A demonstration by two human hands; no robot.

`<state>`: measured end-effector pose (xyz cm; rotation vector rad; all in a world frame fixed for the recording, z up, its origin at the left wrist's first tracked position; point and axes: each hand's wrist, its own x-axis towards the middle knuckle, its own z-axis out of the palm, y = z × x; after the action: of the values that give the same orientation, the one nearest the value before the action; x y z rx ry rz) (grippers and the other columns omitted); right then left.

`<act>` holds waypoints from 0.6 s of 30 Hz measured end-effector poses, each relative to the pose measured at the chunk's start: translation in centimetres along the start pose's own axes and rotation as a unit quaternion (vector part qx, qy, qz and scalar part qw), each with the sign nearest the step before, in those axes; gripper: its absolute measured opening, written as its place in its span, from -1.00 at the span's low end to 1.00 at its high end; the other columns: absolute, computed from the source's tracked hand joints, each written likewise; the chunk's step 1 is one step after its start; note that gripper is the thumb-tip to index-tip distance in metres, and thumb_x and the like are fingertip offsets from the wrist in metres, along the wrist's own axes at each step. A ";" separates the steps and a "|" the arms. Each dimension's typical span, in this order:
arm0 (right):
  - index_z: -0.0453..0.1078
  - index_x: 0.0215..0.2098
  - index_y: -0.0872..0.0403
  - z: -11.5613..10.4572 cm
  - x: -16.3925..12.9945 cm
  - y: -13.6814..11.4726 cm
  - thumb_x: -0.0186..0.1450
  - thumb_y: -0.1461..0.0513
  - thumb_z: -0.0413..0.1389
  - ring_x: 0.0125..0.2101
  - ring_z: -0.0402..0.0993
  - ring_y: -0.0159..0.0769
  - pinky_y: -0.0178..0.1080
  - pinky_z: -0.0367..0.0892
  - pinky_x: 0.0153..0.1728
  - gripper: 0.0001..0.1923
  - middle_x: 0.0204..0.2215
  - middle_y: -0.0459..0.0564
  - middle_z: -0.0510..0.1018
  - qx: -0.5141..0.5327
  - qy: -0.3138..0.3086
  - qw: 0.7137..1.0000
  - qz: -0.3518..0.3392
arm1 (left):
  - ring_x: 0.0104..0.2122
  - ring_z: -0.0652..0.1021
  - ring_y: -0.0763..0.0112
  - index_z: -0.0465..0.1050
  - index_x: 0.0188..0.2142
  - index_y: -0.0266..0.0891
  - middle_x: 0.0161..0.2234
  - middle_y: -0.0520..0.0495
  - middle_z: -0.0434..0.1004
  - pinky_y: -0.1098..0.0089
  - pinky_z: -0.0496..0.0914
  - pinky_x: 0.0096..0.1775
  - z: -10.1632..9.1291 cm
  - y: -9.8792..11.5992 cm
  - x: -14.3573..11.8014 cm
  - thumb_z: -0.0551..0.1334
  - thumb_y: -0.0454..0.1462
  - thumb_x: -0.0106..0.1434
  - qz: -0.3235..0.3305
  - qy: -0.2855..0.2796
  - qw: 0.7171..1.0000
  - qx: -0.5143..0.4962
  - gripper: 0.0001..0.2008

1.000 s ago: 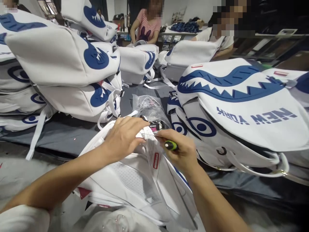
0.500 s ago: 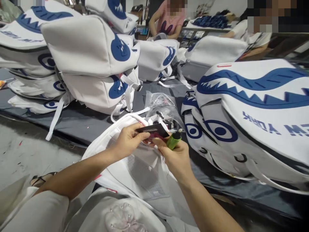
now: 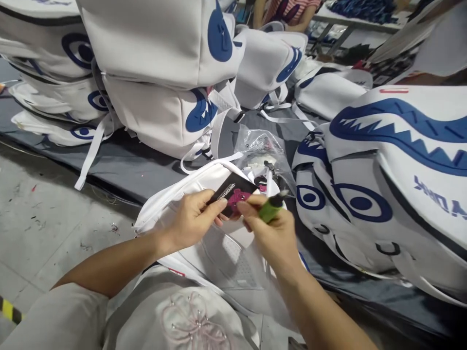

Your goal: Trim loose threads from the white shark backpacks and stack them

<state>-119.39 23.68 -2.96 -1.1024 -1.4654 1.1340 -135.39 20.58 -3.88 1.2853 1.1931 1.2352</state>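
Over the white bag (image 3: 204, 182), the left hand (image 3: 189, 221) pinches a black tag (image 3: 233, 192); the right hand (image 3: 272, 233) grips a green lighter (image 3: 270, 209), tag seemingly not yet attached

One tag (image 3: 233, 193), one lighter (image 3: 270, 209)

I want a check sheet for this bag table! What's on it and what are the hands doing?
Surface: grey cloth-covered table, bags piled on it.
Job's things: black card tag with pink print, over a white fabric backpack.
Clutter: clear plastic bag of small parts; stacked white backpacks with blue shark print.
Grips: left hand pinches the tag; right hand touches the tag and holds a green lighter.
Cables: nothing seen.
Surroundings: grey concrete floor; a person in a striped top behind.
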 end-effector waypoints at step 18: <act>0.50 -0.47 0.05 1.8 4.1 0.6 0.16 0.47 0.10 -0.56 0.38 -0.29 -0.24 -0.04 -0.51 -0.77 -0.60 -0.04 0.51 -0.573 -0.325 0.746 -0.094 | -0.03 0.60 0.11 0.29 0.18 -0.23 0.02 -0.16 0.59 0.23 0.47 -0.09 -6.0 -3.7 -0.2 0.28 -0.21 0.33 0.085 0.085 0.864 0.488 -0.54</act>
<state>-121.66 27.60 -3.15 -1.3055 -2.9605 0.3403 -141.51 20.73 -7.42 2.0648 1.9998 0.8535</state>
